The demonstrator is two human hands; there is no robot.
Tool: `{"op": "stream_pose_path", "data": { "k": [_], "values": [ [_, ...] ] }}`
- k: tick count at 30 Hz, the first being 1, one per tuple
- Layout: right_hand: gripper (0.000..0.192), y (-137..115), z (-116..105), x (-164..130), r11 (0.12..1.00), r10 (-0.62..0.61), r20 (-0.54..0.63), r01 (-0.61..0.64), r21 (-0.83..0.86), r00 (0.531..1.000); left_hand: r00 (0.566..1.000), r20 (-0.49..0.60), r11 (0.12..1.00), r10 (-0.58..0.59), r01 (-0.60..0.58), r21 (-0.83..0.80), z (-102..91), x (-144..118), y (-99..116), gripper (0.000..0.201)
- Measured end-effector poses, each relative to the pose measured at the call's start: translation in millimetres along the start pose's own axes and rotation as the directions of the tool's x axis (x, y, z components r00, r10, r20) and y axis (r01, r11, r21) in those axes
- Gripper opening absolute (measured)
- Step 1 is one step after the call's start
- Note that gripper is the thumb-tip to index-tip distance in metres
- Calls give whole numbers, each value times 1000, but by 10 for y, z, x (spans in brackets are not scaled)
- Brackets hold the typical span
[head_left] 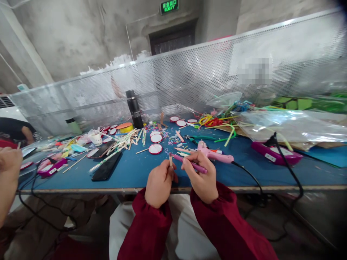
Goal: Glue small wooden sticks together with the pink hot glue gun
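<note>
One blue surface [135,169] was seen stretching beyond both hands, fenced at its far edge by a perforated metal screen [189,76]. One clear plastic bag [292,124] was spread well to the right of the hands. One black bottle [134,108] stood upright far ahead and left of them. One black phone [106,167] lay flat to the left. One pink glue gun [214,154] rested just beyond the right hand [202,177]. That hand was closed around one purple pen-like stick [189,163]. The left hand [159,182] was clamped on one small wooden stick [170,159], held upright. Three round white discs [155,148] lay ahead.
</note>
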State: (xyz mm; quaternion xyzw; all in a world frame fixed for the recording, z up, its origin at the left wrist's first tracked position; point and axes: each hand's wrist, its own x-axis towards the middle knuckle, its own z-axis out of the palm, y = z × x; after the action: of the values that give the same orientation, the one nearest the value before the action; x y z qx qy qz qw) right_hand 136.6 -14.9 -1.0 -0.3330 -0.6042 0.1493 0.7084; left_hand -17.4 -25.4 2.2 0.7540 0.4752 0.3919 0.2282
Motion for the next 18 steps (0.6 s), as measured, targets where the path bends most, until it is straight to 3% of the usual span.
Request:
{"op": "stream_pose_path", "data": {
  "k": [18],
  "values": [
    [9, 45, -16, -51, 1000, -23, -36, 23, 6, 999, 1000, -17, 999, -24, 23, -41, 22, 10, -59, 22]
  ]
}}
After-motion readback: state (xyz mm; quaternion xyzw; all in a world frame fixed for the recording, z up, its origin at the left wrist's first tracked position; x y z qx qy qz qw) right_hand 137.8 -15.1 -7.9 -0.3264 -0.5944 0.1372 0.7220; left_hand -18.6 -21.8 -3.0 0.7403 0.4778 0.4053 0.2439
